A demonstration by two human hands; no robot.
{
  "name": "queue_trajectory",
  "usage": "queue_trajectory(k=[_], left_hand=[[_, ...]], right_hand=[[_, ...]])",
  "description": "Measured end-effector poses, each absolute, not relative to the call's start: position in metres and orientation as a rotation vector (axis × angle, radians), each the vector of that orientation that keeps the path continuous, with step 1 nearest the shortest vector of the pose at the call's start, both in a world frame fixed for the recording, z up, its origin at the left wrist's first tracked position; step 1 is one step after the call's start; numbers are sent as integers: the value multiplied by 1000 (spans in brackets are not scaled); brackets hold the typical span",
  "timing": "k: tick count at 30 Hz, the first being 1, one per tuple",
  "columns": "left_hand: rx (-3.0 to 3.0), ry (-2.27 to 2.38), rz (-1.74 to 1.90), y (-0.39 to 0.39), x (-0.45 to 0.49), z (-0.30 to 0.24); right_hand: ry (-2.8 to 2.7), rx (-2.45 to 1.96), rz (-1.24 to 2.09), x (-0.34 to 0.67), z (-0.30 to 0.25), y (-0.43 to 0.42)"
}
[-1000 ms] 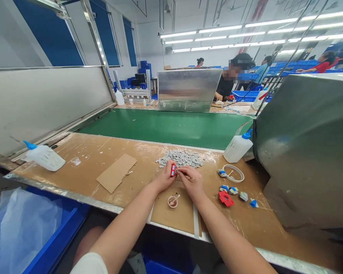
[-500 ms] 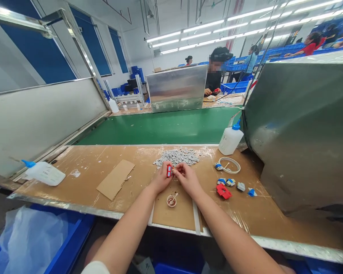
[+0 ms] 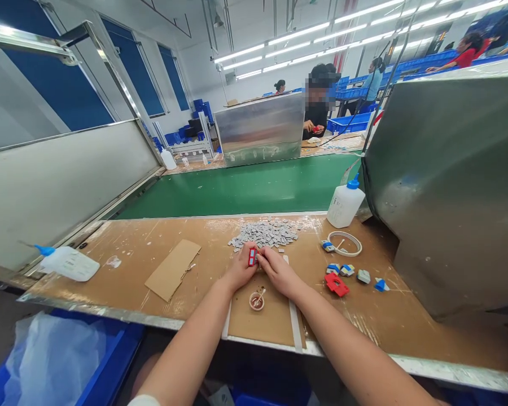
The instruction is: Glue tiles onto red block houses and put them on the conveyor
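My left hand (image 3: 239, 270) pinches a small red plastic part (image 3: 252, 256) just above the brown bench top. My right hand (image 3: 279, 272) meets it from the right, fingertips closed against the same part. A heap of small grey square pieces (image 3: 264, 233) lies directly behind both hands. In front of them stands a tiny round cup with a stick in it (image 3: 256, 299). To the right lie another red part (image 3: 336, 284) and several small blue and grey parts (image 3: 347, 270).
A white bottle with a blue cap (image 3: 345, 204) and a roll of tape (image 3: 344, 243) stand at the right; another bottle (image 3: 68, 262) lies at the left by a cardboard piece (image 3: 173, 268). Green conveyor belt (image 3: 245, 186) behind; metal hood (image 3: 449, 180) at right. Other people work across the belt.
Both hands have stayed together on the red part and sunk slightly toward the bench. The view has tilted a little; nothing on the bench has moved.
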State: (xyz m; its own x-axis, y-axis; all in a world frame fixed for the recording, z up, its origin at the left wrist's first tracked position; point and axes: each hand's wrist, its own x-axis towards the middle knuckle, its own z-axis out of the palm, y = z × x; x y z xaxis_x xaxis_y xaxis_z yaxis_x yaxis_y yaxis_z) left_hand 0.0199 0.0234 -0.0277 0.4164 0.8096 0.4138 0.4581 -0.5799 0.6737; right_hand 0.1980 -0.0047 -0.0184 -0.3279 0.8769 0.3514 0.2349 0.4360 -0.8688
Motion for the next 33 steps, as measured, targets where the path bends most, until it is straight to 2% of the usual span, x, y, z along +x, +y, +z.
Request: queue_trajectory(k=[11,26,33], left_hand=[[2274,1016,1120,23,21,-30],[2136,874,1084,8,17,4],[2225,854,1161,9,18,-5]], right_hand=[[-1696,-892,1003,190,-21,-7],[-2069,-942,348,205,-10,-5],[-2102,-908,328,205,-8,-7]])
